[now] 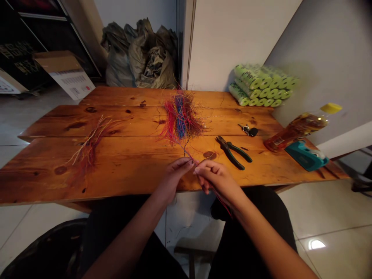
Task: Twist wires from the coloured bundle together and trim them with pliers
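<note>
My left hand (pixel 180 169) and my right hand (pixel 213 175) meet over the table's front edge, each with fingers pinched on a thin bundle of coloured strands (pixel 187 152). Its upper end points toward the pile. Below my right hand, reddish strands (pixel 222 199) hang toward my lap. Beyond my hands lies a thick pile of red, blue and dark strands (pixel 180 116), its ends frayed. A smaller bunch of reddish and pale strands (pixel 90 149) rests on the left. To the right of my hands lie cutting pliers (pixel 232 152) with dark green handles, jaws pointing away.
Keys (pixel 249 131), a bottle of amber drink (pixel 296 130) and a teal tape dispenser (pixel 306 155) are on the right of the wooden table (pixel 139 174). Stacked green-wrapped rolls (pixel 261 85) stand at the back right. Grey bags (pixel 142 58) and a cardboard box (pixel 65 71) are behind.
</note>
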A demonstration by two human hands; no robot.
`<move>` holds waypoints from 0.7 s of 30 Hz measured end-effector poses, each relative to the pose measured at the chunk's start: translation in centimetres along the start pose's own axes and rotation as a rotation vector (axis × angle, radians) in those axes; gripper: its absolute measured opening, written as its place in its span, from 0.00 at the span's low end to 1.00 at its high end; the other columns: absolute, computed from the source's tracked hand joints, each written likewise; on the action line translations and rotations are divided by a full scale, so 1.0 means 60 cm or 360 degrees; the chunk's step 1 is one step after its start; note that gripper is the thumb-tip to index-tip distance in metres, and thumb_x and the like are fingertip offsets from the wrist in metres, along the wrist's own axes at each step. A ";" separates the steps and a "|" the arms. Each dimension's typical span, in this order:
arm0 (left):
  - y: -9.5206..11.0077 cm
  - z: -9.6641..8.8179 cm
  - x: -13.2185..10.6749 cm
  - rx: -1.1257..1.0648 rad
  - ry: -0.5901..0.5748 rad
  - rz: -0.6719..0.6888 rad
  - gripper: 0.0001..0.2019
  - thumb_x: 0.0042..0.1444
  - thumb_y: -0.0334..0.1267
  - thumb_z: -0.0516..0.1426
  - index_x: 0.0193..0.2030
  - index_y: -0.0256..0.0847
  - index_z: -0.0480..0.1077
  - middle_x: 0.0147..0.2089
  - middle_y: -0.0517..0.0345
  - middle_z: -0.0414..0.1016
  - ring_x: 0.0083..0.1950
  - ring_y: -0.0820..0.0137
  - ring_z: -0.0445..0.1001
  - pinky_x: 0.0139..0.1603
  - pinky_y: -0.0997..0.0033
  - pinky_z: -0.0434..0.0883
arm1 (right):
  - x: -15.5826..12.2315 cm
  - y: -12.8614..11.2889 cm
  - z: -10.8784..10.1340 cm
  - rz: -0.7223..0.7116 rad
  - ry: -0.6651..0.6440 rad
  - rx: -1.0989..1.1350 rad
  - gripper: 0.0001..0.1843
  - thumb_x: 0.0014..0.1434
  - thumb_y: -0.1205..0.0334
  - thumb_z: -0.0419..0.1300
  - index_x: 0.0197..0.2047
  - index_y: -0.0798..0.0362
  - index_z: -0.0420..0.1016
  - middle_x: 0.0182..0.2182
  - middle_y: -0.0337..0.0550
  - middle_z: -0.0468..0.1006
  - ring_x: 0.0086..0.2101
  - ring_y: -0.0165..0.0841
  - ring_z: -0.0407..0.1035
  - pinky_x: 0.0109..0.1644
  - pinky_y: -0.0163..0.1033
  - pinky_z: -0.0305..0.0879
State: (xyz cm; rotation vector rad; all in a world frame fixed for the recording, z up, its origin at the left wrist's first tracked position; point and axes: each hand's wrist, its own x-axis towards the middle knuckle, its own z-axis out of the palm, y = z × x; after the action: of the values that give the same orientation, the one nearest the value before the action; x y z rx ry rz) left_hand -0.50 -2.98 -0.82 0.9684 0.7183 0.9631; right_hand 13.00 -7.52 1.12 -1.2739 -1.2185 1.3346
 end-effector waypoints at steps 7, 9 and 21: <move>0.014 -0.013 0.005 -0.0001 -0.0003 -0.0005 0.05 0.44 0.39 0.62 0.27 0.41 0.75 0.32 0.58 0.75 0.36 0.69 0.72 0.42 0.70 0.67 | 0.003 -0.001 -0.009 0.0060 -0.0182 0.0018 0.14 0.57 0.51 0.53 0.33 0.53 0.72 0.24 0.39 0.72 0.24 0.28 0.66 0.30 0.35 0.65; 0.014 -0.016 0.008 0.0016 0.0057 0.0045 0.05 0.44 0.40 0.62 0.28 0.42 0.76 0.32 0.59 0.76 0.36 0.71 0.71 0.43 0.71 0.67 | 0.013 0.003 -0.043 -0.0230 0.0195 -0.0666 0.17 0.57 0.49 0.53 0.36 0.53 0.73 0.33 0.46 0.75 0.36 0.36 0.69 0.43 0.43 0.64; 0.017 -0.026 0.018 0.0099 0.0219 0.0121 0.11 0.48 0.38 0.60 0.39 0.40 0.73 0.33 0.59 0.76 0.36 0.74 0.72 0.43 0.71 0.67 | 0.053 0.090 -0.177 0.0066 0.1006 -0.2644 0.30 0.61 0.50 0.45 0.53 0.69 0.61 0.43 0.66 0.70 0.43 0.50 0.63 0.45 0.49 0.57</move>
State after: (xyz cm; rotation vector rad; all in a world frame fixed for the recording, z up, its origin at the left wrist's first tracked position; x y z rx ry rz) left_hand -1.70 -1.22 -0.59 0.9965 0.8357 1.0875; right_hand 23.47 -4.23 -4.41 -2.4820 -1.7469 -0.4652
